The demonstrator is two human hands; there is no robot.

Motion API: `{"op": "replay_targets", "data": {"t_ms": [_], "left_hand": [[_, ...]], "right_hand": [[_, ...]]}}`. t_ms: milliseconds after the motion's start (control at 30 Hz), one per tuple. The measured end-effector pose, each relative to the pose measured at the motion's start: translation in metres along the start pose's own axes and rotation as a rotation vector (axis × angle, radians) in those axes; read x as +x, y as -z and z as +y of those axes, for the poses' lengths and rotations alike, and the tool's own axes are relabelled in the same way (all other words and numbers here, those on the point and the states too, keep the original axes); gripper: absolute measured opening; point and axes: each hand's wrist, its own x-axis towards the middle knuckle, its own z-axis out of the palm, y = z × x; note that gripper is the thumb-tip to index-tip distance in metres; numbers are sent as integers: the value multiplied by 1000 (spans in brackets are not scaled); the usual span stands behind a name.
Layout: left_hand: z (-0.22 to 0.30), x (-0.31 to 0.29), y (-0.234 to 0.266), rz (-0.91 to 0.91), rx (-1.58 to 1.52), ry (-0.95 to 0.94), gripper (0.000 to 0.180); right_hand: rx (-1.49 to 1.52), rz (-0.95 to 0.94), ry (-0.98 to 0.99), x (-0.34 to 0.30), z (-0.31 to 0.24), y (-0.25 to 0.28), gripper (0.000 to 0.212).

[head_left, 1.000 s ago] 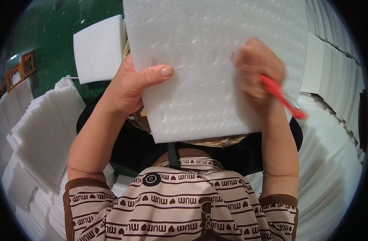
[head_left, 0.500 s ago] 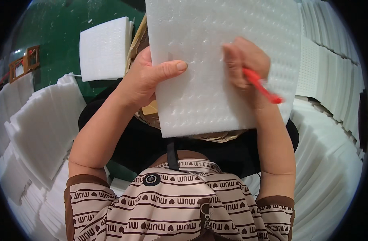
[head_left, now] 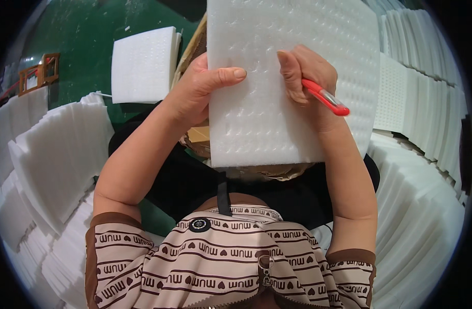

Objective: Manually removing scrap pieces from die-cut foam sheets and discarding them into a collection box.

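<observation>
A thick white foam sheet point(head_left: 267, 129) with rows of small dimples lies over a cardboard box point(head_left: 199, 136) between my knees. My left hand point(head_left: 202, 85) grips its left edge, thumb on top and the other fingers hidden beneath. Over the sheet, my right hand point(head_left: 310, 74) is closed in a fist around a slim red utility knife point(head_left: 326, 98) with a silver strip along its body. The knife's rear end sticks out toward me on the right; its front end is hidden in or behind the fist.
Stacks of white foam sheets stand at my left point(head_left: 61, 159) and right point(head_left: 416, 206). Another foam piece point(head_left: 143, 64) lies on the green floor point(head_left: 86, 36) at the far left, with a small brown wooden frame point(head_left: 39, 74) beyond the left stack.
The right hand and knife have shifted slightly left and away from me. The foam sheet sits a little farther from me in view, and my left hand still holds its edge.
</observation>
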Motion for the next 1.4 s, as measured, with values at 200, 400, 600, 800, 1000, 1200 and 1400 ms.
{"op": "replay_targets", "data": {"t_ms": [200, 400, 600, 800, 1000, 1200, 1400], "left_hand": [[3, 5, 0, 0, -47, -106, 51], [2, 12, 2, -1, -20, -52, 51], [2, 16, 6, 9, -48, -18, 54], [-5, 14, 0, -16, -9, -28, 56], [-5, 13, 5, 37, -77, 14, 52], [-3, 13, 0, -22, -71, -19, 52], [-5, 12, -2, -30, -32, -16, 52]], "right_hand": [[599, 113, -170, 13, -5, 12, 40], [479, 253, -198, 6, 7, 3, 43], [601, 412, -302, 9, 15, -2, 46], [370, 282, -156, 14, 16, -23, 39], [588, 282, -316, 15, 14, -7, 31], [536, 298, -10, 19, 6, -20, 30], [560, 286, -176, 21, -6, -15, 34]]}}
